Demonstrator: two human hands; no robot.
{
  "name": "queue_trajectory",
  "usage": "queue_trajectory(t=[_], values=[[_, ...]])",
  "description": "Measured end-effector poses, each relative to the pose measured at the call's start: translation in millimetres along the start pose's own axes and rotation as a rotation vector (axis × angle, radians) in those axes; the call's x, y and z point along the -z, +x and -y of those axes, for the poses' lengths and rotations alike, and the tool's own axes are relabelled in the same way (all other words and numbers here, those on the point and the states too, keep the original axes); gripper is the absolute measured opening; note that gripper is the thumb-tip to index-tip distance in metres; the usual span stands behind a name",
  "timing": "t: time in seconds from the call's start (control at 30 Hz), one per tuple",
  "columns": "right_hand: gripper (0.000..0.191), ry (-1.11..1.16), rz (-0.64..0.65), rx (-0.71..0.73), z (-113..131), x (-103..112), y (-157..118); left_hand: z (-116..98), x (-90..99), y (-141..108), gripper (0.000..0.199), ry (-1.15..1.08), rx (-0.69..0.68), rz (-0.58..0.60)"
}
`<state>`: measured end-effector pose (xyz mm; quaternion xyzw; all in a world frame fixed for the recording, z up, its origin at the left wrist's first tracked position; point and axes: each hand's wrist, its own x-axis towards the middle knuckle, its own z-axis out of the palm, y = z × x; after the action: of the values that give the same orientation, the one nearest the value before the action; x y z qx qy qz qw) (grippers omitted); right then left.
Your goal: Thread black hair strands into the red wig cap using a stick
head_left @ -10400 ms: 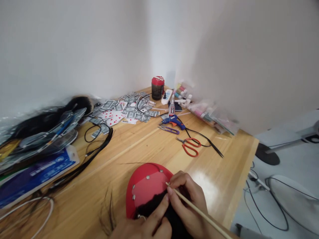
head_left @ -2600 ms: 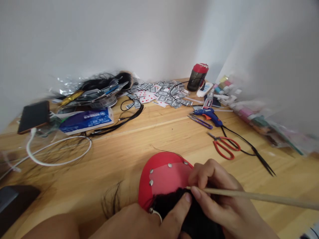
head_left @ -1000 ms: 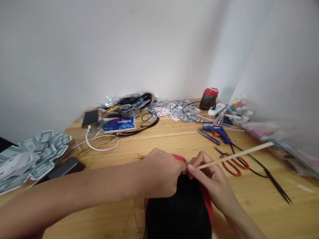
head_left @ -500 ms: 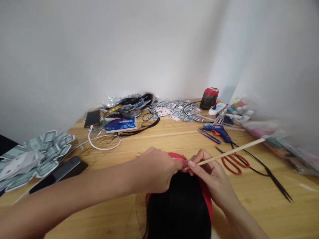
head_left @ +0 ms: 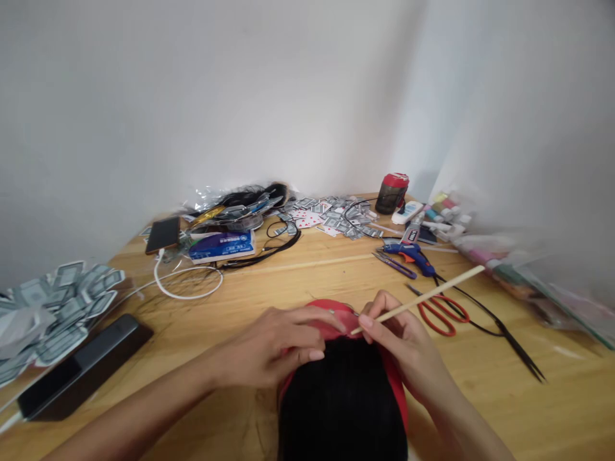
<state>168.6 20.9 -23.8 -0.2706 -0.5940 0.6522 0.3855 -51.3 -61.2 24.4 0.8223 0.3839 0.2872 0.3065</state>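
Note:
A rounded red form [head_left: 321, 309] stands at the table's near side, with straight black hair [head_left: 343, 403] draped down over it towards me. My right hand [head_left: 403, 333] pinches a thin wooden stick [head_left: 432, 292] between thumb and fingers. The stick slants, its lower tip at the upper edge of the hair and its other end out to the right. On the left of the form, my left hand [head_left: 273, 346] lies with its index finger stretched over the red surface and its thumb apart, near the hair. Nothing shows between these fingers.
Red-handled scissors [head_left: 444, 314], a blue glue gun [head_left: 410, 255], purple snips [head_left: 394, 264] and black tweezers [head_left: 521, 352] lie to the right. Cut-up cards [head_left: 331, 214] and a blue packet [head_left: 221, 246] sit behind. Leftward are a phone [head_left: 163, 235] and a black device [head_left: 86, 365].
My left hand has drawn back to the left from the stick's tip, and its fingers have loosened and spread. My right hand still holds the stick. The whole view has shifted slightly.

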Motion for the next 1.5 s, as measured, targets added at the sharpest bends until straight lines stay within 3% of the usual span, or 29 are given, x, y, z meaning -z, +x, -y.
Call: queue_trajectory(t=[0.13, 0.4, 0.93, 1.07, 1.2, 1.5], values=[[0.026, 0.065, 0.046, -0.037, 1.9, 2.2, 0.5, 11.5, -5.9, 4.3, 0.025, -0.378, 0.069, -0.027], [0.021, 0.079, 0.154, -0.039, 3.8, 7.2, 2.9, 28.3, -11.7, 4.4, 0.035, -0.639, 0.234, -0.093], [0.018, -0.058, 0.122, 0.054, 8.9, 1.0, -0.8, 27.4, -13.3, 3.8, 0.025, -0.745, 0.164, -0.121], [0.019, 0.012, 0.099, 0.002, 6.2, 2.6, -0.5, 26.9, -14.5, 3.3, 0.028, -0.786, 0.23, -0.127], [0.022, 0.052, 0.067, -0.051, 3.7, 2.7, -2.8, 35.8, -19.1, 2.7, 0.031, -0.828, 0.295, -0.209], [0.024, -0.096, -0.063, 0.043, 3.3, -6.7, -6.9, 38.8, -21.1, 6.7, 0.036, -0.883, 0.325, -0.263]])
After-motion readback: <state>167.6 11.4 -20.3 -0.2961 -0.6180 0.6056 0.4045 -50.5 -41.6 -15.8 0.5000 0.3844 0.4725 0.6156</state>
